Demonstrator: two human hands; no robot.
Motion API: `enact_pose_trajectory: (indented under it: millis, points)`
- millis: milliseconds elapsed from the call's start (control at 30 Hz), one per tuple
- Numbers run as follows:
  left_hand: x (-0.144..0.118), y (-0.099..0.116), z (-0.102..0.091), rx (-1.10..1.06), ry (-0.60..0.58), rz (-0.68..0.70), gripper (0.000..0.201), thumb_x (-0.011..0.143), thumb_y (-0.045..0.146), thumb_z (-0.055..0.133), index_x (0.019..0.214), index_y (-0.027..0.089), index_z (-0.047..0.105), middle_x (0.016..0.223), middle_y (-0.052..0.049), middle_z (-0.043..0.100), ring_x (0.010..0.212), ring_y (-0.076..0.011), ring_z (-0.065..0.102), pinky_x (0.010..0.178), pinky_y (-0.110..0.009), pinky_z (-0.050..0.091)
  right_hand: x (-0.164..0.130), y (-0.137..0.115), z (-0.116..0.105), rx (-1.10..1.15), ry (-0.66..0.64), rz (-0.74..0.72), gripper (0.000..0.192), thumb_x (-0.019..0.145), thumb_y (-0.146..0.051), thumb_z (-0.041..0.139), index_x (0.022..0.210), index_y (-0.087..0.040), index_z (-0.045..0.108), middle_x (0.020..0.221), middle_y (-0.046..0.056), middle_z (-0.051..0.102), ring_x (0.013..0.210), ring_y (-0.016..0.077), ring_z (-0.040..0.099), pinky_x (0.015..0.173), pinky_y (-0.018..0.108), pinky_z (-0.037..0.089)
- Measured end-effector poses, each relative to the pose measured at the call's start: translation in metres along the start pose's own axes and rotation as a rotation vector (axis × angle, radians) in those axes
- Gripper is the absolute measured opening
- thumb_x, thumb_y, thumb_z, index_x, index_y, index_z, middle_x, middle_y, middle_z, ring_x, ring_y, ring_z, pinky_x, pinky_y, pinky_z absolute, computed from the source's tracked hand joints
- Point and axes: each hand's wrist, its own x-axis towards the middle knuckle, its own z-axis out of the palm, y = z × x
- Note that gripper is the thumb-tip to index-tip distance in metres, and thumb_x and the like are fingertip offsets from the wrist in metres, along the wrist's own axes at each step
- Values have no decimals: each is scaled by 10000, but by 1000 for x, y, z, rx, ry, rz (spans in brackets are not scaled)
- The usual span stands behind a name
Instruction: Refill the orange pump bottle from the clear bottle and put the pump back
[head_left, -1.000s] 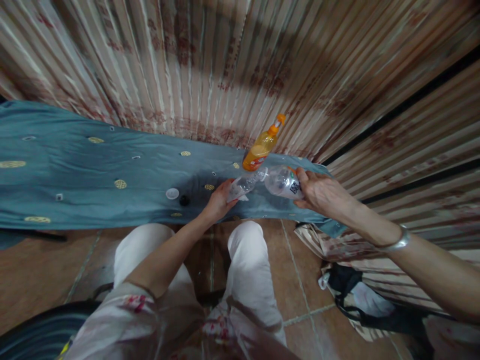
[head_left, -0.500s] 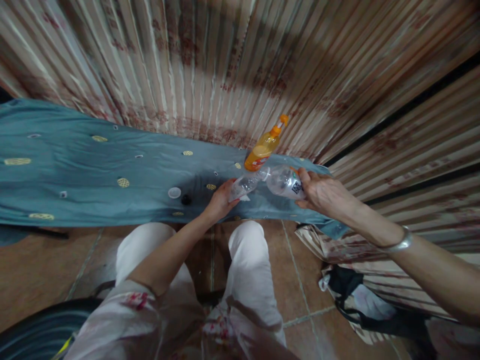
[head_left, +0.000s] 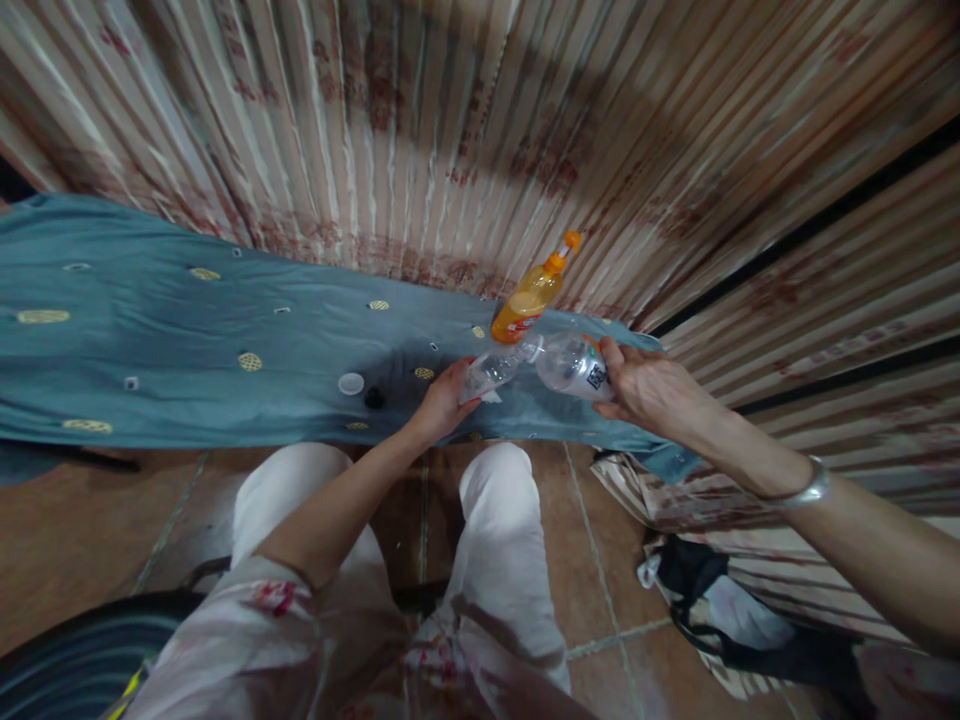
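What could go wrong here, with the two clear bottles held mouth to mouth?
1. The right hand tilts its clear bottle at the small bottle in the left hand; liquid may spill onto the blue cloth.
2. The orange bottle stands close behind; an elbow or bottle could topple it.

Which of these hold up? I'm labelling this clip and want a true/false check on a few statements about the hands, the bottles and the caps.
1. The right hand holds a clear bottle tipped on its side. True.
2. The left hand holds the orange bottle. False: it holds a smaller clear bottle; the orange bottle stands untouched behind.
3. The two clear bottles meet mouth to mouth. True.
4. A white cap and a black cap lie on the blue cloth. True.
5. The caps lie right of the right hand. False: they lie left of the left hand.
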Motion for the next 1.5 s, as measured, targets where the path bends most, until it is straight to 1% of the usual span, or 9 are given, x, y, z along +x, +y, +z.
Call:
enact_pose_trajectory:
  millis: [200, 333, 433, 533, 667, 933, 1267, 1367, 1500]
  points:
    - [0, 2, 0, 8, 5, -1, 655, 826, 195, 731, 1429, 219, 476, 1381, -126, 656, 1257, -285, 662, 1095, -443, 539, -1, -2, -11, 22, -39, -2, 575, 923, -396, 711, 1287, -24, 468, 1022, 205, 719, 925, 318, 723, 780, 346, 483]
    - [1, 5, -1, 25, -8, -24, 657, 825, 197, 734, 1428, 207, 474, 1384, -133, 658, 1261, -287, 663, 1106, -454, 532, -2, -2, -14, 24, -62, 7, 587, 931, -395, 710, 1301, -17, 456, 1044, 223, 718, 941, 324, 723, 785, 352, 486]
    - [1, 5, -1, 23, -8, -25, 655, 822, 194, 738, 1422, 201, 477, 1393, -139, 656, 1274, -293, 657, 1114, -468, 525, -2, -2, -11, 27, -51, -7, 588, 935, -373, 699, 1317, -2, 449, 1035, 224, 717, 925, 331, 725, 779, 359, 485]
    - [1, 3, -1, 5, -6, -17, 653, 828, 207, 739, 1426, 216, 479, 1403, -133, 653, 1287, -293, 652, 1120, -471, 521, -1, 0, -5, 27, -22, -10, 583, 907, -381, 716, 1296, -23, 471, 992, 205, 720, 877, 324, 715, 742, 356, 476]
    - [0, 1, -1, 1, 2, -5, 670, 826, 217, 736, 1441, 227, 471, 1429, -136, 640, 1313, -298, 639, 1123, -472, 520, -1, 2, 0, 25, 2, -21, 634, 883, -418, 726, 1309, -18, 481, 973, 197, 719, 859, 320, 697, 717, 351, 458]
    - [1, 3, -2, 12, -9, -25, 676, 820, 207, 741, 1438, 205, 467, 1418, -147, 643, 1312, -305, 639, 1131, -472, 514, -1, -1, -6, -3, -19, 0, 684, 885, -436, 743, 1335, 12, 488, 972, 194, 724, 881, 325, 706, 728, 351, 463]
    - [0, 3, -3, 0, -12, -5, 648, 844, 228, 733, 1436, 209, 468, 1375, -138, 659, 1261, -297, 662, 1110, -469, 527, 0, -2, -6, -38, -22, 5, 633, 902, -433, 725, 1302, 5, 505, 960, 191, 727, 879, 324, 718, 734, 347, 468]
    - [0, 3, -3, -2, -12, 7, 653, 847, 219, 730, 1443, 209, 463, 1397, -138, 646, 1287, -294, 647, 1121, -468, 519, 0, -2, -6, -41, -32, -4, 636, 897, -441, 732, 1289, 5, 506, 945, 183, 723, 873, 328, 722, 735, 348, 474]
    - [0, 5, -4, 20, -41, -17, 665, 848, 203, 725, 1452, 170, 449, 1426, -163, 632, 1326, -301, 624, 1143, -474, 504, 0, -1, -3, -34, -8, -10, 619, 892, -435, 735, 1278, -9, 504, 954, 179, 720, 873, 327, 724, 741, 345, 479]
